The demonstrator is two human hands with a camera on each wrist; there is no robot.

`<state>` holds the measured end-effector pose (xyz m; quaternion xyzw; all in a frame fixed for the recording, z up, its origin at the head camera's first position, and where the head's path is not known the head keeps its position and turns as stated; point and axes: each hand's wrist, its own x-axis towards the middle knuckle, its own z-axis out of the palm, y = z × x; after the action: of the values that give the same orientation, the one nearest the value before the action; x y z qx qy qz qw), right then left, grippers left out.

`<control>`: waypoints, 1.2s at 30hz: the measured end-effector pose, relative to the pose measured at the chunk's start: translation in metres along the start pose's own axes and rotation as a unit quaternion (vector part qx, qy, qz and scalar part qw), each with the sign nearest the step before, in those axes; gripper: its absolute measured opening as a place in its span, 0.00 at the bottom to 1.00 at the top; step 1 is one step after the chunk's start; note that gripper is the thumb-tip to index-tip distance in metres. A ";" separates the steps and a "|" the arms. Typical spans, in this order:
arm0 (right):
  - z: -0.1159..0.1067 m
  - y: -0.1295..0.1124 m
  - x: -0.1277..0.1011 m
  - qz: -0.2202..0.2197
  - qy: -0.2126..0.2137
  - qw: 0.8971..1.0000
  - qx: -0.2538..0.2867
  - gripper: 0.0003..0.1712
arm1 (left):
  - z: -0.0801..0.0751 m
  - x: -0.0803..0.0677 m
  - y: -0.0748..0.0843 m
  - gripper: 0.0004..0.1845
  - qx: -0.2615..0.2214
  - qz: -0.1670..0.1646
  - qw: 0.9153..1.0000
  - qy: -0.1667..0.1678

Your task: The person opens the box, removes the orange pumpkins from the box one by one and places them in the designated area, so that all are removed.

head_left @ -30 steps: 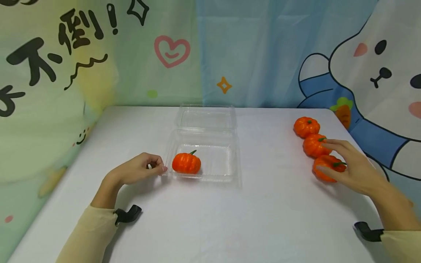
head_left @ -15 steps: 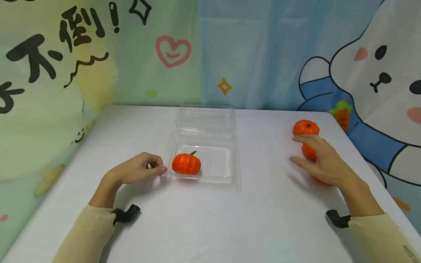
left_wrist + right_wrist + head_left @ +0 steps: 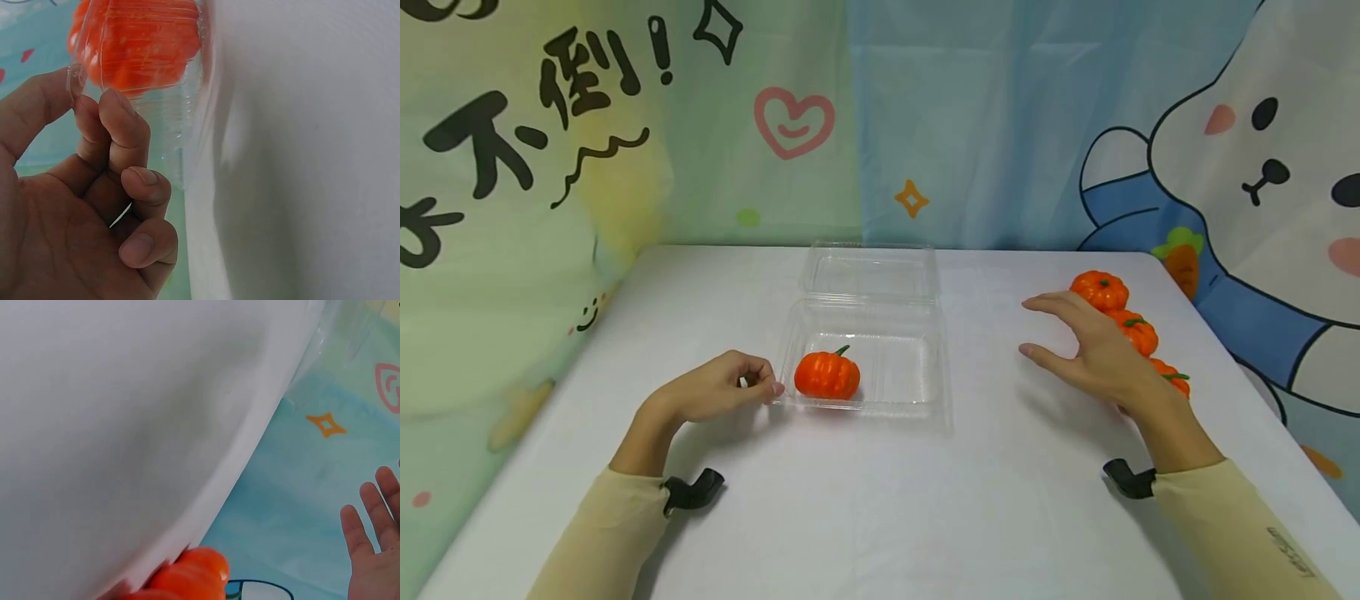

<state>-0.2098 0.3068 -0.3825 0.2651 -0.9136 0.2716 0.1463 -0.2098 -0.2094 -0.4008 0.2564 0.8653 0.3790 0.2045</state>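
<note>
Clear box (image 3: 891, 375) lies open at the centre of the white worktop (image 3: 865, 500). Its long axis runs left to right; the lid (image 3: 871, 271) is folded back at 12 o'clock and lies flat.

One pumpkin (image 3: 827, 375) sits upright in the left half of the box, its green stem tilted toward 1 o'clock.

Left hand (image 3: 715, 390) rests on the worktop at 9 o'clock of the box. Fingers are curled, with thumb and forefinger pinching the box's left rim.

Right hand (image 3: 1090, 350) hovers at 3 o'clock of the box, well apart from it. Fingers are spread and relaxed, pointing toward 10 o'clock; it holds nothing.

Three pumpkins (image 3: 1131, 333) stand in a row behind the right hand, along the worktop's right edge. The row runs from 11 to 5 o'clock. The nearest one is partly hidden by the hand.

The left wrist view confirms the pinch: the forefinger tip (image 3: 115, 103) meets the thumb on the clear rim, with the boxed pumpkin (image 3: 140, 40) seen blurred through the wall. The head view shows this contact only small.

The right wrist view shows straight fingertips (image 3: 369, 519) over nothing, and part of one pumpkin (image 3: 190, 575) at the lower edge. The box contents do not appear there.
</note>
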 end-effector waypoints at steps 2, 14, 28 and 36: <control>0.004 -0.001 0.005 -0.016 0.007 1.000 -0.002 0.35 | 0.000 0.000 -0.001 0.11 -0.001 0.000 1.000 0.000; 0.035 -0.007 0.030 -0.061 0.011 0.998 0.032 0.34 | 0.002 0.002 -0.002 0.12 0.007 0.003 1.000 -0.002; 0.059 -0.027 0.054 -0.100 -0.009 0.993 0.069 0.33 | 0.001 0.000 -0.001 0.13 0.008 0.004 1.000 0.001; 0.070 -0.038 0.063 -0.107 -0.026 0.990 0.086 0.34 | 0.000 0.001 0.000 0.14 0.006 0.005 1.000 -0.003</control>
<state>-0.2489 0.2141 -0.3977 0.3796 -0.8569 0.3246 0.1276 -0.2110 -0.2090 -0.4012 0.2630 0.8655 0.3743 0.2042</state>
